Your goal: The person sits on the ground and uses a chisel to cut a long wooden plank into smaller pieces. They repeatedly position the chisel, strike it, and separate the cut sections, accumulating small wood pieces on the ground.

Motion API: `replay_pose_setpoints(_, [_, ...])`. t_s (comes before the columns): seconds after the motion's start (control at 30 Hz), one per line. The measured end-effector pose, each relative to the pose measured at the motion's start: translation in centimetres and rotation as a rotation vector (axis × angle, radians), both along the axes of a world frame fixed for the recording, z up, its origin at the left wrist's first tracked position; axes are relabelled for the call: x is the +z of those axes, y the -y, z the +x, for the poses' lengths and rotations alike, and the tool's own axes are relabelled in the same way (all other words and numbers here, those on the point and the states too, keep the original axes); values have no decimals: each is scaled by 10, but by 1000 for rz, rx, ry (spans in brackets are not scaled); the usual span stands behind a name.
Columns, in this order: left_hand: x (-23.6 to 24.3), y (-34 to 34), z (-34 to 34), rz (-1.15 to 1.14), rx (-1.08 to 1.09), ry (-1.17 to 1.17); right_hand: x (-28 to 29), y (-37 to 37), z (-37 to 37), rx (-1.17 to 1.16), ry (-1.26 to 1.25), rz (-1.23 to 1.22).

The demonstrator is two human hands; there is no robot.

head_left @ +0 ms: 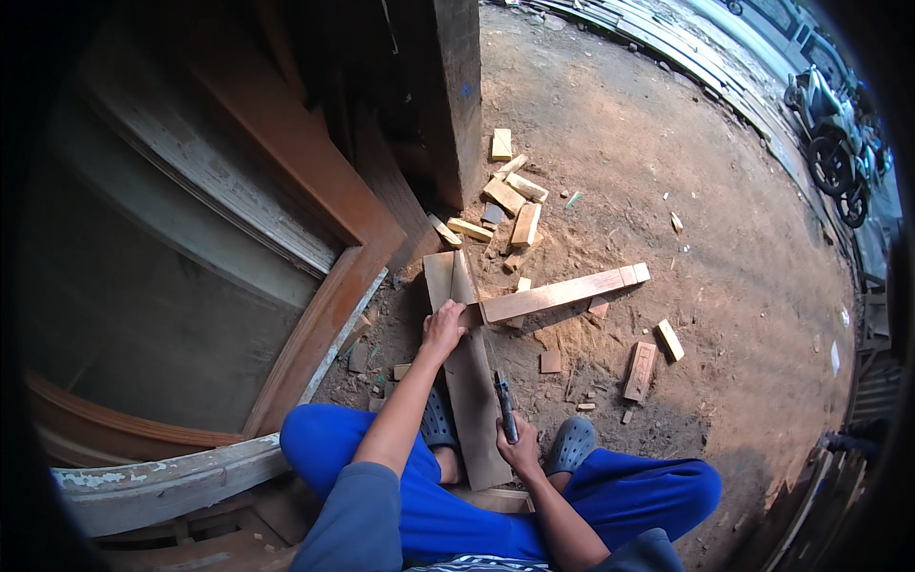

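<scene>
My left hand (443, 332) grips the near end of a light wooden beam (562, 291), which lies crosswise over a long board (467, 400) and points out to the right. My right hand (519, 448) is closed on the dark handle of a saw (506, 408), low in the middle. Its thin blade runs up from the handle toward the beam, beside my left hand; whether it touches the wood I cannot tell clearly. My feet in grey clogs (572, 443) are on either side of the board.
Several offcuts (524, 224) lie on the dirt ground (724, 267) beyond the beam, more (640, 370) at the right. Old framed panels (310, 362) stand at the left beside a post (453, 105). Parked motorcycles (829, 143) are at the upper right, stacked planks (801, 515) at the lower right.
</scene>
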State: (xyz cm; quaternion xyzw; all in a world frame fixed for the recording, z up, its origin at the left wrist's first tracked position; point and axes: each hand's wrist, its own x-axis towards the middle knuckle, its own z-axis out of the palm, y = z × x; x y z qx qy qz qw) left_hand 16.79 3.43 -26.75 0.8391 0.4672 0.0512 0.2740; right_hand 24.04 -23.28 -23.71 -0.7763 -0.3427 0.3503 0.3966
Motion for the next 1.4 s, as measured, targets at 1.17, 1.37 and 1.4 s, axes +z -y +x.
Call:
replay_pose_setpoints(1.17, [0, -3, 9, 46, -40, -71, -6, -48, 16, -119, -99, 110])
replay_pose_setpoints(1.37, [2, -6, 8, 50, -44, -47, -11, -20, 6, -96, -75, 71])
replay_pose_setpoints(1.4, [0, -6, 9, 53, -44, -56, -14, -39, 14, -102, -73, 98])
